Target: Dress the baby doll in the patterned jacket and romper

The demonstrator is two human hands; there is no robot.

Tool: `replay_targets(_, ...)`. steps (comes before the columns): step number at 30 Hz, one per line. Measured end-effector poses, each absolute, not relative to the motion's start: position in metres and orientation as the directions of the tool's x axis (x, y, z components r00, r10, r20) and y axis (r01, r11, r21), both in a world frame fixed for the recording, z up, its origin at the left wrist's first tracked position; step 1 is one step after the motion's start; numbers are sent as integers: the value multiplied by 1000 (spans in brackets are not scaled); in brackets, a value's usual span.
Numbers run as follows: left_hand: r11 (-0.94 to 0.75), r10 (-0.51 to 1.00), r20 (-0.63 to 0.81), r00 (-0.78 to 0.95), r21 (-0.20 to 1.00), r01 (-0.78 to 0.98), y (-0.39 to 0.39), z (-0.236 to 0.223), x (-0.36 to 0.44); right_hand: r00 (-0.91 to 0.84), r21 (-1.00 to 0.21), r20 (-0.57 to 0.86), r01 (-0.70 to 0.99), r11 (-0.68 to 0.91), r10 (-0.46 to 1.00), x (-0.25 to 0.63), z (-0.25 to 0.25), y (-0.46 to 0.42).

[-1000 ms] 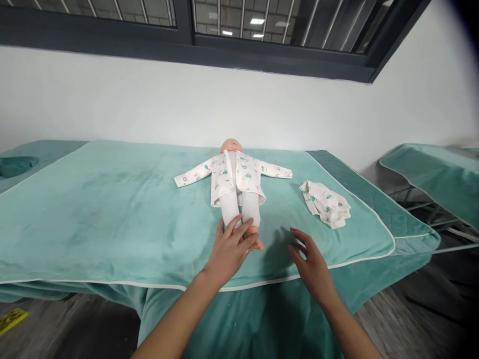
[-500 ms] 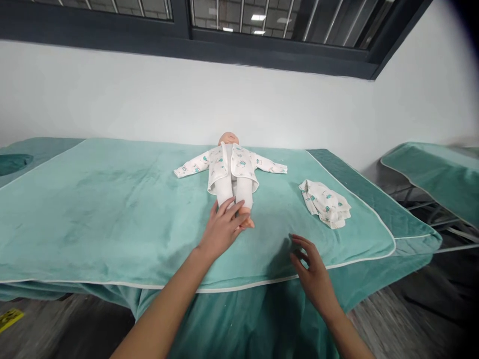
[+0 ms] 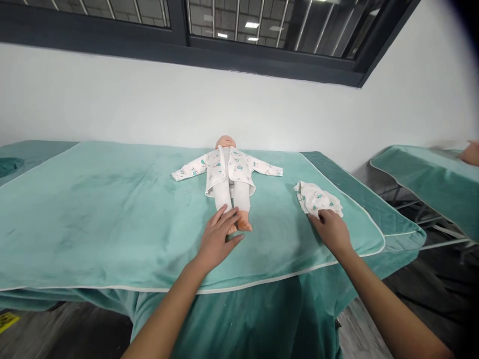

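Observation:
A baby doll [image 3: 226, 141] lies on its back in the middle of the bed, in white leggings and an unfastened white jacket [image 3: 239, 169] with a green print, its sleeves spread wide. My left hand [image 3: 217, 237] rests at the doll's feet with fingers apart, over one foot; the other foot [image 3: 244, 222] is bare and visible. To the right lies a crumpled piece of baby clothing [image 3: 316, 197] in the same print. My right hand [image 3: 331, 230] has its fingers closed on the near edge of it; the fingertips are partly hidden.
A light green blanket [image 3: 112, 214] with white piping covers the bed. Behind it stand a white wall [image 3: 149, 104] and a dark window frame [image 3: 262, 62]. Another green-covered bed [image 3: 422, 179] with metal legs is at the right. Yellow tape [image 3: 7, 321] marks the floor.
My right hand has moved up and right from the bare blanket to the crumpled clothing and closed on its near edge. My left hand has shifted slightly down, its thumb now spread.

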State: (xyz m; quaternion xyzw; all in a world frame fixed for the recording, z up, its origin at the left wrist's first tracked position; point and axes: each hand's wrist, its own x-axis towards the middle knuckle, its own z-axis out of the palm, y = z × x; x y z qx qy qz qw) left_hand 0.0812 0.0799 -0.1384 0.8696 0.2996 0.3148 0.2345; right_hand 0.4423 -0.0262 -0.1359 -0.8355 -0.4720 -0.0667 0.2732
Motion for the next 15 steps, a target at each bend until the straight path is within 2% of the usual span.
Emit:
replay_targets(3, -444, 807, 253, 533, 856, 266, 70, -124, 70, 580, -658, 312, 703, -269, 752, 417, -103, -15)
replay_targets(5, -287, 869, 165, 467, 936, 203, 64, -110, 62, 549, -811, 297, 577, -97, 781, 392, -72, -17)
replay_targets(7, -233, 890, 154, 430, 963, 137, 56, -91, 57, 475, -910, 225, 414, 10, 851, 366, -37, -23)
replay_targets(9, -237, 886, 189, 423, 969, 64, 48, -69, 58, 292, -972, 101, 231, 32, 951, 340, -4, -30)
replay_targets(11, -252, 863, 235, 447, 968, -22, 39, -46, 62, -26, -986, -7, 168, -3, 1000, 317, 25, -32)
replay_targets(13, -246, 817, 281, 504, 960, -135, 31, -25, 68, -306, -986, -31, 167, 22, 952, 297, 47, -27)
replay_targets(15, -182, 783, 279, 556, 957, -225, 26, -11, 72, -433, -985, 12, 149, 85, 901, 281, 60, -18)
